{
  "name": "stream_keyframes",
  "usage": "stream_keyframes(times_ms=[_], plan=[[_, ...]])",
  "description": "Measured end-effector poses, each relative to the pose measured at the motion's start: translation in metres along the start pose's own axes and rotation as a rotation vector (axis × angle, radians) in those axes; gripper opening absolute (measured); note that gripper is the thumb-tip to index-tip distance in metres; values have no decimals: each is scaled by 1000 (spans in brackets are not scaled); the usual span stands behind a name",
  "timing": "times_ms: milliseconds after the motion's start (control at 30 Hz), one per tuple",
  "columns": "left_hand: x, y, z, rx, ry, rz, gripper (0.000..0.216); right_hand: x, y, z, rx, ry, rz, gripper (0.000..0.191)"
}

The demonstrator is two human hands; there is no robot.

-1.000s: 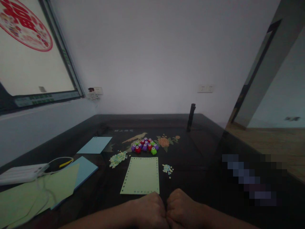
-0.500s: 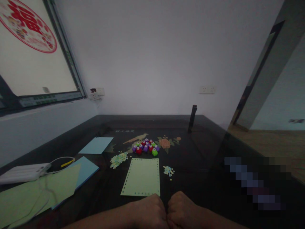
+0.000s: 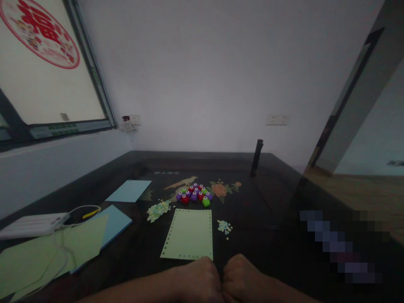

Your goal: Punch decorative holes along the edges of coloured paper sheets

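My left hand is curled into a fist at the near edge of the view, close to the bottom right corner of a pale green sheet of paper with small punched holes along its borders. Against it rests my right hand, also a closed fist, and nothing shows in either. Beyond the sheet sits a cluster of small red, purple and green figures with eye-like spots. A heap of pale paper dots lies left of the sheet, and a smaller pile of dots to its right.
The dark table carries a blue sheet, stacked green and blue paper, and a white device with a cable at the left. Farther back stands a black cylindrical object. A pixelated patch hides something at the right.
The camera view has shifted slightly, so the scene sits a little farther right. Both fists and the things on the table stay where they were.
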State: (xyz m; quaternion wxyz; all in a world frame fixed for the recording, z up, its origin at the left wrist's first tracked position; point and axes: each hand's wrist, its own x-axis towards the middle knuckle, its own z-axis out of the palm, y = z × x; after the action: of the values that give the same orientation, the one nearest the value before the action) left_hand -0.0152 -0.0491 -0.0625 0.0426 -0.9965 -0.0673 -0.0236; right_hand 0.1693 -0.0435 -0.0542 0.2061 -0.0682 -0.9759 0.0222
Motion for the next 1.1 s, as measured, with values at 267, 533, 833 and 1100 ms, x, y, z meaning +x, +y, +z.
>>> stream_keyframes(times_ms=[267,533,833,1100], plan=[[1,1,0,24,-12,-9,21,-3,5,12,15,76,-21,46],[2,2,-3,22,-36,-21,19,-5,7,15,-48,-16,-19,47],[5,3,-14,44,-119,-47,23,-4,8,15,-61,3,-29,50],[5,2,-15,36,-88,-21,21,-3,5,11,-15,40,-22,47]])
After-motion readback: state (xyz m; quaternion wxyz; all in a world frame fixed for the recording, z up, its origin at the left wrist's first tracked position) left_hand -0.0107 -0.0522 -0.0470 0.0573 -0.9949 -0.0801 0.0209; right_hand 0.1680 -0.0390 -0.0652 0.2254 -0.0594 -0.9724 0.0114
